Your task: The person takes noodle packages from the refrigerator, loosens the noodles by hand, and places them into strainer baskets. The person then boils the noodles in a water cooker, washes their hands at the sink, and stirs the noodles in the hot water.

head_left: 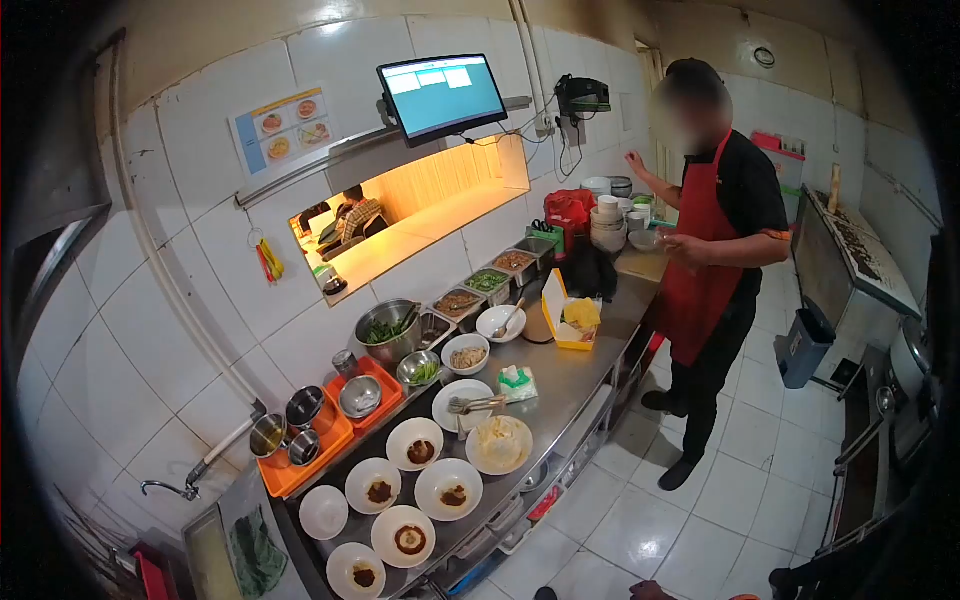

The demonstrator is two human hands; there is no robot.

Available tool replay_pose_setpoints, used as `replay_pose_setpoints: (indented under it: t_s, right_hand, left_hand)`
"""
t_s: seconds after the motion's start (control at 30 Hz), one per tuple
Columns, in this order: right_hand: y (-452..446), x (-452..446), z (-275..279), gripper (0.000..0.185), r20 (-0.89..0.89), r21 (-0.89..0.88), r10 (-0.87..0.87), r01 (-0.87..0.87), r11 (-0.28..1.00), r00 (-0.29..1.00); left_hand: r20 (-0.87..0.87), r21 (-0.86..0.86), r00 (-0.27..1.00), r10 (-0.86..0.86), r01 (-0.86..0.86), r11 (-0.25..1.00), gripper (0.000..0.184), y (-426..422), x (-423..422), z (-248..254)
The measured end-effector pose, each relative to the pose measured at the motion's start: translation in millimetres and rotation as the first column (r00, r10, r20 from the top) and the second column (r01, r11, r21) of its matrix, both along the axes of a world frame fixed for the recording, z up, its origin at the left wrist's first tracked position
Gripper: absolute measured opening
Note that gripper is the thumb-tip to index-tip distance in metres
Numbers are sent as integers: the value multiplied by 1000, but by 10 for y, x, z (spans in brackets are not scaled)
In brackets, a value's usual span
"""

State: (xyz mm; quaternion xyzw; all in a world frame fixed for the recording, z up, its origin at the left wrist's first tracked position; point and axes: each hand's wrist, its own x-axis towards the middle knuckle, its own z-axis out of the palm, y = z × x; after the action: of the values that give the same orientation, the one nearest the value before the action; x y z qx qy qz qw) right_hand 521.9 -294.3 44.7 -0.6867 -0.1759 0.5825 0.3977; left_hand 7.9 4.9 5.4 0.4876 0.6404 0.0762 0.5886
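At the bottom edge, a dark sliver that looks like part of my right hand (650, 591) shows over the floor tiles, apart from the counter. Its fingers are cut off by the frame. My left hand is out of view. On the steel counter stand several white bowls with dark brown sauce, among them one bowl (448, 490) near the front edge. Beside it a white bowl (499, 445) holds a pale food. Tongs (476, 404) lie across a white plate (447, 398).
A co-worker in a red apron (697, 270) stands at the counter's far end. An open yellow box (575, 343) holds yellow food. Metal containers of chopped greens (488, 281) line the wall. Orange trays (318, 440) hold metal bowls. A bin (806, 347) stands on the floor.
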Motion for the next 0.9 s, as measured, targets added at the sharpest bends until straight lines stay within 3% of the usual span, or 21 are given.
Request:
replay_pose_setpoints:
  t_s: [0.03,0.07,0.1,0.17,0.2,0.23,0.27,0.3,0.33,0.37,0.4,0.47,0.6,0.7,0.73,0.77,0.8,0.83,0.87,0.9]
  right_hand:
    - [-19,-41,29,36,56,-83,-8,13,996,998]
    - [-17,-116,209,24,10,-74,-101,102,992,995]
    - [-45,-111,243,24,10,-76,-101,102,992,995]
    - [-100,-64,282,16,161,-141,13,9,990,987]
    - [-154,-16,43,15,345,145,109,-168,975,932]
    - [-269,71,-395,14,606,398,84,-393,829,791]
    - [-249,71,-385,13,768,527,-74,-561,638,637]
    - [-251,63,-369,13,767,527,-75,-559,640,637]
    - [-220,66,-363,12,548,277,99,-291,916,831]
    - [-167,48,-270,12,235,-123,113,-85,989,966]
    - [-130,17,-129,12,236,-118,111,-85,989,965]
    - [-76,-48,169,13,-85,155,-131,143,978,988]
    - [123,-60,115,20,-107,-11,-179,179,984,978]
    - [118,-47,164,24,19,-99,-168,169,981,986]
    - [27,47,-184,24,61,216,-39,25,976,997]
    - [-45,105,-407,25,139,502,70,-131,855,988]
    - [-17,64,-185,25,135,500,76,-134,856,988]
    - [53,44,49,23,23,200,-56,50,979,998]
    - [113,22,355,22,-37,-137,-215,209,968,976]
    - [49,44,292,22,-37,-140,-209,202,969,977]
  left_hand:
    - [-125,35,990,64,-60,998,84,54,71,51]
    - [-198,63,975,105,-94,994,84,104,163,84]
    - [-234,82,964,127,-110,990,83,138,243,103]
    - [-279,112,949,146,-119,987,83,185,371,166]
    - [-296,126,943,154,-121,985,82,200,430,202]
    - [-314,138,935,163,-125,982,82,210,488,234]
    - [-334,153,927,168,-122,981,82,206,522,226]
    - [-348,162,922,171,-121,979,81,208,558,223]
    - [-361,173,915,180,-124,977,81,199,589,219]
    - [-372,181,910,184,-123,976,80,188,621,231]
    - [-384,192,903,195,-128,973,80,176,647,237]
    - [-401,212,892,209,-132,968,79,151,667,199]
    - [-422,258,871,250,-149,955,78,65,641,94]
    - [-427,299,859,283,-162,941,77,-43,627,105]
    - [-423,317,855,300,-171,933,77,-69,614,127]
    - [-418,334,852,317,-180,925,77,-121,599,137]
    - [-409,356,849,333,-188,915,76,-170,561,94]
    - [-396,379,850,349,-194,905,76,-211,521,54]
    - [-374,408,853,365,-202,890,76,-255,496,33]
    - [-339,445,857,388,-217,869,76,-311,463,15]
